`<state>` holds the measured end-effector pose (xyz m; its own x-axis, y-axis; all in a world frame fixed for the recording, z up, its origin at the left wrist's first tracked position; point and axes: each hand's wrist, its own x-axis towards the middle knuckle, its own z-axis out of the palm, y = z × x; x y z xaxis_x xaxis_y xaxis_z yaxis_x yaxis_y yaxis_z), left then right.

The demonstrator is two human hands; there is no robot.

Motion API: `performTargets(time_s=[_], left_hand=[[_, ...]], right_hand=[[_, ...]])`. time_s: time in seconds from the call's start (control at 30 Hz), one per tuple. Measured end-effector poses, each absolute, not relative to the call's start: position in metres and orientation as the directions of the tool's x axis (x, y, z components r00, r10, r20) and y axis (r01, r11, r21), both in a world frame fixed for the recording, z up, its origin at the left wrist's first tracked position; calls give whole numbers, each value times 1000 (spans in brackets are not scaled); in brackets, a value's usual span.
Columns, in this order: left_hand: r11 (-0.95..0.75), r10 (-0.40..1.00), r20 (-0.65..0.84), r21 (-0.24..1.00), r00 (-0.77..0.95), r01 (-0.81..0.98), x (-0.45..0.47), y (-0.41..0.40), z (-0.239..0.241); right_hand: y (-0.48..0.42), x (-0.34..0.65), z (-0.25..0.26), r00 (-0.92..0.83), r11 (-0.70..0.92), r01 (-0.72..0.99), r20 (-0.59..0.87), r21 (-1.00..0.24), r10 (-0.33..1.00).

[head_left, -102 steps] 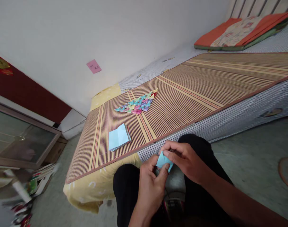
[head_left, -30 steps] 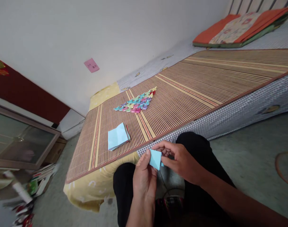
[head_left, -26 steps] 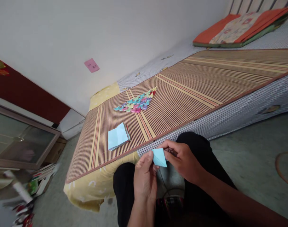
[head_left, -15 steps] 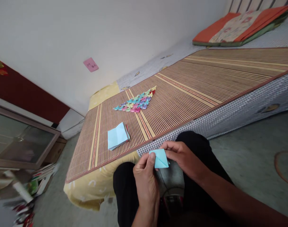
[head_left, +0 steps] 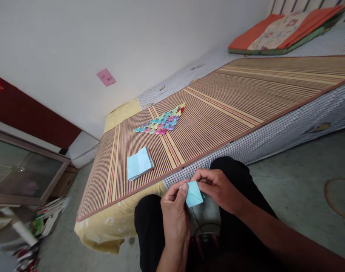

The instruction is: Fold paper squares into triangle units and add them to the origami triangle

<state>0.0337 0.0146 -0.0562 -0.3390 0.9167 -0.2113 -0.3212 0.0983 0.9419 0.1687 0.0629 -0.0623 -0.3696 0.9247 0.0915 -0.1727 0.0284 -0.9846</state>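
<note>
Above my lap, both hands hold a small folded square of light blue paper with a diagonal crease across its face. My left hand pinches its left corner, thumb on top. The fingers of my right hand are closed at the upper right edge, their tips partly hidden behind the paper. On the striped mat lies a stack of blue paper sheets, the top one creased. Farther back, many small folded paper pieces in several colours lie in a triangular group.
The bed's woven mat stretches off to the right. At the far right rests a folded orange quilt. A glass-fronted cabinet stands left, with clutter on the floor below. A pink note is on the wall.
The blue paper square has turned slightly clockwise and sits a little lower between my hands. Both hands keep their hold, and the view has shifted slightly.
</note>
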Motion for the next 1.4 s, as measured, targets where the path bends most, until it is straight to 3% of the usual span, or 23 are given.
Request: performTargets(time_s=[0.13,0.3,0.5,0.67,0.83,1.13,1.4], left_hand=[[37,911,-184,927,-369,-373,33,16,-60],[-19,871,-182,916,-456,-402,30,21,-61],[-33,864,-173,918,-473,-396,32,21,-60],[20,877,-141,966,-459,-259,31,16,-60],[57,906,-115,987,-407,-152,28,13,-60],[0,934,-23,998,-356,-66,29,10,-58],[-79,916,125,988,-382,134,31,7,-48]], right_hand=[[63,166,-65,-391,-7,-221,82,-975,917],[58,164,-61,-281,232,-52,237,-971,930],[54,158,-59,-294,337,97,297,-936,908],[55,155,-60,-255,418,88,385,-904,887],[54,157,-61,-260,393,114,355,-912,898],[50,160,-55,-269,295,60,269,-954,925],[49,159,-53,-227,399,25,383,-917,895]])
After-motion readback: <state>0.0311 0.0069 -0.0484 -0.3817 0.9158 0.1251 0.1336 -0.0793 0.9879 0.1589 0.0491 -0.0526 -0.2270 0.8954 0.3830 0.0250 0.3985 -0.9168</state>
